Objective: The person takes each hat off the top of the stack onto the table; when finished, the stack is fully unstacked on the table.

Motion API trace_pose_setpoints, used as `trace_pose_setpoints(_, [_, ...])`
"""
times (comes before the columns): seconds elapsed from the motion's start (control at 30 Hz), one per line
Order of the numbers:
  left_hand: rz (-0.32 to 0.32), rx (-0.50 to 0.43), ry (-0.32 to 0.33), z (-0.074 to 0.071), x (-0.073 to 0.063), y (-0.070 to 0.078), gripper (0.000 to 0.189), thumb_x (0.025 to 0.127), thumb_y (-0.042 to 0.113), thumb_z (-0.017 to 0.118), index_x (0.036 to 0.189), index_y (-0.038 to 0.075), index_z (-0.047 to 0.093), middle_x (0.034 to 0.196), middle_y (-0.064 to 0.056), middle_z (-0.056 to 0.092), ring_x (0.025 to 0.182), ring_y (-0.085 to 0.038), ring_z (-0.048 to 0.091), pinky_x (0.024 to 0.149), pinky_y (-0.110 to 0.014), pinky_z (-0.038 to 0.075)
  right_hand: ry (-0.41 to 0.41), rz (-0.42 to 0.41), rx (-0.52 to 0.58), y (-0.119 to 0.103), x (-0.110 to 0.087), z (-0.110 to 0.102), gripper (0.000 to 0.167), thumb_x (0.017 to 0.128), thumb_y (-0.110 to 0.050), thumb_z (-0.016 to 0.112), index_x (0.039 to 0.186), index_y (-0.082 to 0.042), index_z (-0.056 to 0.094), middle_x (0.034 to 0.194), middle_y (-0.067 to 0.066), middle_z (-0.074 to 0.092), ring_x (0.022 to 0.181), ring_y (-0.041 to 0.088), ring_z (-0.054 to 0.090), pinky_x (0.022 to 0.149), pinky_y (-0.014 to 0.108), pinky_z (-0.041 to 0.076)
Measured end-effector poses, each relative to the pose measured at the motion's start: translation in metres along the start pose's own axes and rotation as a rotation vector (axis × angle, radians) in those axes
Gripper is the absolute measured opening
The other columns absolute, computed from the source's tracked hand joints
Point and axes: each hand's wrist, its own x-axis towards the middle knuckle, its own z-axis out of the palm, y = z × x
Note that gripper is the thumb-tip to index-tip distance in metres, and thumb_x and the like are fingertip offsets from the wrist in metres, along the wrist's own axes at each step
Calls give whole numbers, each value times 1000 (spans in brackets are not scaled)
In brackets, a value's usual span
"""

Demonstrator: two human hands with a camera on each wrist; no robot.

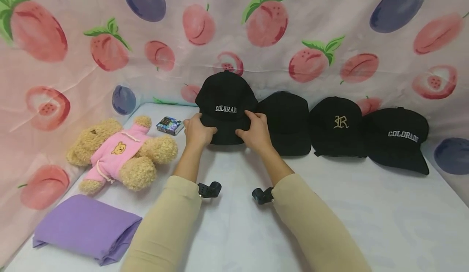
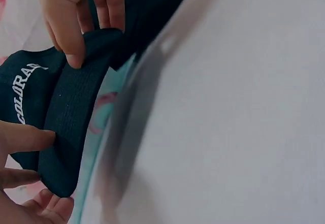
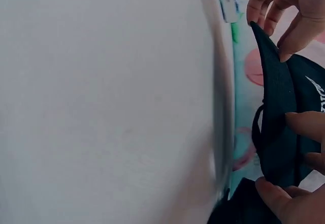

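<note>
A black cap [image 1: 225, 88] with white "COLORADO" lettering is held upright at the back, its brim towards me. My left hand [image 1: 199, 131] pinches the left side of its brim, thumb on top and fingers beneath. On the opposite side, my right hand [image 1: 257, 131] grips the brim the same way. In the left wrist view the brim [image 2: 68, 102] shows between both hands. From the right wrist, a gap appears between the brim [image 3: 277, 97] and the white surface. Close by my right hand stands a plain black cap [image 1: 283, 121].
Further right are a black cap with a gold "R" [image 1: 335, 135] and another "COLORADO" cap [image 1: 395, 141]. At left lie a teddy bear [image 1: 121, 152] in pink, a small patterned box [image 1: 169, 125] and a folded purple cloth [image 1: 86, 227]. A fruit-print curtain [image 1: 227, 23] hangs behind.
</note>
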Motion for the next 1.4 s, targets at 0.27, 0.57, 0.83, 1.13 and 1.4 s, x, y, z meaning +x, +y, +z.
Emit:
trace_pose_setpoints(0.27, [-18,18,-1,-2,6,-15,70,90,13,75,153,0,46,147,-29,41,137,-45,42,116,-51,39,-135,-6,-75,4,5,9,79,94,-23,75,161,-14,37,161,21,30,148,37,36,122,48,34])
trace_pose_setpoints(0.57, [-36,46,3,5,12,-22,68,90,12,73,152,-1,47,148,-30,40,138,-48,42,116,-52,39,-227,-9,-65,11,11,10,79,95,-25,71,162,-9,33,162,22,31,150,37,35,123,48,32])
trace_pose_setpoints(0.83, [-24,62,-19,10,13,-24,66,90,12,73,149,-2,49,145,-30,43,137,-46,43,117,-52,38,-208,37,-29,13,11,5,72,95,-24,68,160,-10,39,163,23,31,150,38,34,122,50,33])
trace_pose_setpoints(1.13, [-12,190,-86,-1,6,-25,59,89,16,72,141,-5,56,140,-31,48,133,-47,47,113,-55,40,-259,71,-16,11,8,6,69,96,-26,67,157,-5,43,166,20,32,155,35,29,125,50,29])
trace_pose_setpoints(1.4, [3,168,-76,1,6,-27,58,87,13,71,140,-6,56,139,-29,54,136,-45,45,115,-54,37,-231,105,4,10,6,9,68,96,-26,67,156,-5,43,166,20,33,155,36,28,125,50,30])
